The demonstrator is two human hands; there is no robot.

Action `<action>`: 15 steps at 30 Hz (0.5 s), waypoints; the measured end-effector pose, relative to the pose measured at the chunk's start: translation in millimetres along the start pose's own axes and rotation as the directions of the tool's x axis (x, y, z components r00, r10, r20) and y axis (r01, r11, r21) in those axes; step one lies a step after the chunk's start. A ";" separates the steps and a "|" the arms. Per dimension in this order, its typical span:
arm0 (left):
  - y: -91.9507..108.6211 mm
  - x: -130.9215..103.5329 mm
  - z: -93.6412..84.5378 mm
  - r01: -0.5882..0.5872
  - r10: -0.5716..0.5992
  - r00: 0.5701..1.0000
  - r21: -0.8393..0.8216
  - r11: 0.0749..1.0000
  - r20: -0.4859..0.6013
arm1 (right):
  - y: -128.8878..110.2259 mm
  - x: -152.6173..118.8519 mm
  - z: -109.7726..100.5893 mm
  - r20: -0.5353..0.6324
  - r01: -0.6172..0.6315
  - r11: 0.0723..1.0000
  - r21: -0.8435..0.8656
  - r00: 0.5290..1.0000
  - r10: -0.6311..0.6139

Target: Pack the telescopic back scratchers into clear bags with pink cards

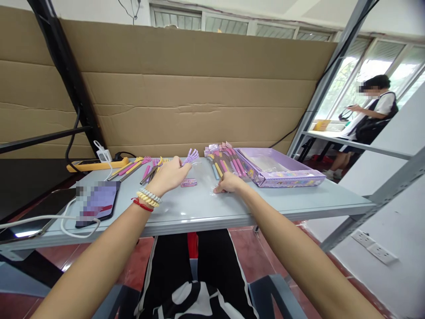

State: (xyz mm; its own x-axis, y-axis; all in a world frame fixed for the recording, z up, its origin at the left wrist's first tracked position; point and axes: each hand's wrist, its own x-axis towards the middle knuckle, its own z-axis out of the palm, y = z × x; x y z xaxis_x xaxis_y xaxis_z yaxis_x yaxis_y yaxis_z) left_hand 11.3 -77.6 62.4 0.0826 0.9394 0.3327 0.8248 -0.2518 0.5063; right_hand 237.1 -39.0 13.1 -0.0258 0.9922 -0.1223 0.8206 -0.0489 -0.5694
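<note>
My left hand [171,176], with bracelets at the wrist, is closed on a purple hand-shaped stick [191,156], its fingered end pointing up and right. My right hand [229,182] pinches the edge of a clear plastic bag [206,177] lying on the grey table [199,208]. A small pink label [189,182] lies between my hands. Left of my left hand are several loose pink, purple and yellow hand-shaped sticks [133,167]. Just beyond my right hand, several similar sticks in clear wrappers [229,158] lie in a pile.
An open purple box [292,179] holding clear bags stands right of the pile. Phones [99,204] with a white cable lie at the left, near a yellow power strip [96,165]. Cardboard [199,93] stands behind the table. A person [378,106] is at the far right.
</note>
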 end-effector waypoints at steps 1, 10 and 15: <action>-0.9 4.6 -4.2 0.006 -0.006 1.000 -0.037 0.999 -0.016 | -1.4 0.9 -0.7 0.015 0.007 0.993 0.114 1.000 -0.008; -12.2 56.4 4.2 0.031 0.087 0.991 -0.809 0.587 0.101 | -54.3 45.8 -6.4 -0.428 0.441 0.217 0.871 0.898 -0.103; -17.2 54.0 36.0 0.089 0.161 0.961 -0.804 0.587 0.223 | -66.6 66.7 17.4 -0.449 0.448 -0.059 0.892 0.894 -0.001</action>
State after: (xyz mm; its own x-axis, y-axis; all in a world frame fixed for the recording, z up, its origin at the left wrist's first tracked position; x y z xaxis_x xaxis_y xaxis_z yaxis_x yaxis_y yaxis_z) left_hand 21.7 -14.2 43.0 0.3366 0.9147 0.2236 0.0419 -0.2518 0.9669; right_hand 170.8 28.4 28.7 0.2321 0.9383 0.2565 -0.5697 0.3449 -0.7460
